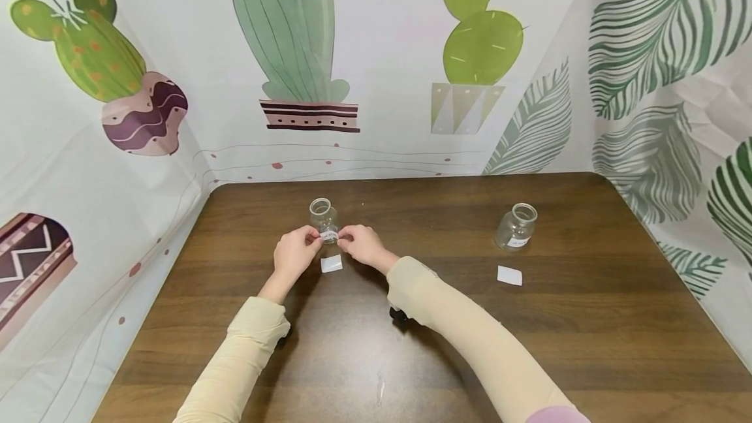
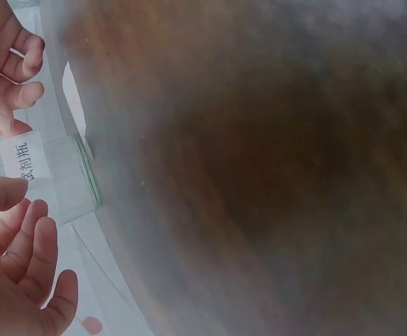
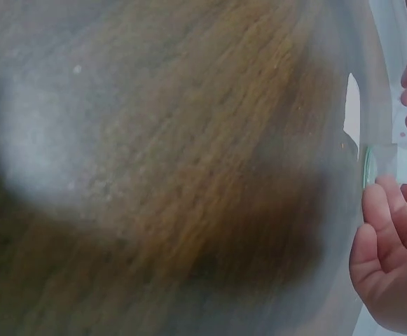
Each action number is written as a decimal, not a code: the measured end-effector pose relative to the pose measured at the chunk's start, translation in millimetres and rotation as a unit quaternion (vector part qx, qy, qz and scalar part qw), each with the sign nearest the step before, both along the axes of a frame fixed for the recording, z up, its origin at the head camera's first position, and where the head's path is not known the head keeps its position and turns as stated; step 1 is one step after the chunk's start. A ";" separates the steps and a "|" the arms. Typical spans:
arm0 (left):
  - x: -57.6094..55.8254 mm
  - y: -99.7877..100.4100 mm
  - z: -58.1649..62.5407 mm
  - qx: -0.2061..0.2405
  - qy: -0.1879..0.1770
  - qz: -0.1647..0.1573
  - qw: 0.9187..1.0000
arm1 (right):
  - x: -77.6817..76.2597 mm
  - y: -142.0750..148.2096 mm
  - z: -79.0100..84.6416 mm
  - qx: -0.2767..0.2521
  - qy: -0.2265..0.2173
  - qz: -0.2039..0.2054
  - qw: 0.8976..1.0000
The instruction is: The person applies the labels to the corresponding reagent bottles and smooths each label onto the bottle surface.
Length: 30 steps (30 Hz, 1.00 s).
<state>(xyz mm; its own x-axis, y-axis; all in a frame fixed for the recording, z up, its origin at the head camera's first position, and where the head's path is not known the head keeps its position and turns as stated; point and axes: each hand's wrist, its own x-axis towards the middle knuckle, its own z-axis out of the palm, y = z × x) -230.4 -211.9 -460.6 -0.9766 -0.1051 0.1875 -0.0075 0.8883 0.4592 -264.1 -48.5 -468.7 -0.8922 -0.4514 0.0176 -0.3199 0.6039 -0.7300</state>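
Note:
A clear glass jar (image 1: pixel 322 211) without a lid stands upright toward the back left of the table. Across its lower front is a small white label (image 2: pixel 22 162) bearing handwritten-looking characters. My left hand (image 1: pixel 296 252) pinches one end of this label between thumb and forefinger, its other fingers loosely bent. On the opposite side, my right hand (image 1: pixel 365 245) pinches the other end the same way. Both thumbs are right at the label's edges, close against the glass. A white slip of paper (image 1: pixel 331 264) lies on the table just in front of the jar.
Farther right stands a second open glass jar (image 1: pixel 508 232), with a white label (image 1: pixel 518 242) low on its front. Another white slip (image 1: pixel 509 275) lies before it. The brown wooden table (image 1: pixel 376 344) backs onto a cactus-patterned cloth (image 1: pixel 393 70).

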 end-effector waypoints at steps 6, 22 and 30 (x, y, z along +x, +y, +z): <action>-0.6 0.8 -0.6 0.001 0.012 0.008 1.000 | -0.9 -1.8 0.3 0.031 0.032 -0.018 0.999; -2.0 0.3 -1.0 0.051 0.013 -0.035 0.998 | 1.2 0.0 1.0 0.006 0.023 -0.013 1.000; -11.2 -2.5 -1.8 0.064 0.012 -0.095 0.993 | 1.0 -0.7 -0.4 -0.041 -0.036 -0.011 0.998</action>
